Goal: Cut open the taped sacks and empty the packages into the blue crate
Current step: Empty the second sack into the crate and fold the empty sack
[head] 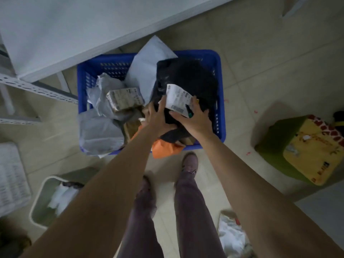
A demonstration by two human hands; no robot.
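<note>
A pale tiled floor (260, 58) fills the scene, with a white counter (74, 25) edge running across the far left. The blue crate (219, 101) sits on the floor just in front of the person's feet, holding grey mailer bags (100, 131), a tall white mailer (149, 66) leaning at the far side, a labelled cardboard box (124, 98) and an orange package (165, 148) at the near rim. Both arms reach down into the crate. The left hand (158, 116) and right hand (195, 121) each have a closed grip on a black sack (188, 79) with a white shipping label (178, 99), held over the crate's right half. A green stool (279, 146) stands to the right, and a white bin (39, 207) with crumpled paper sits near left.
</note>
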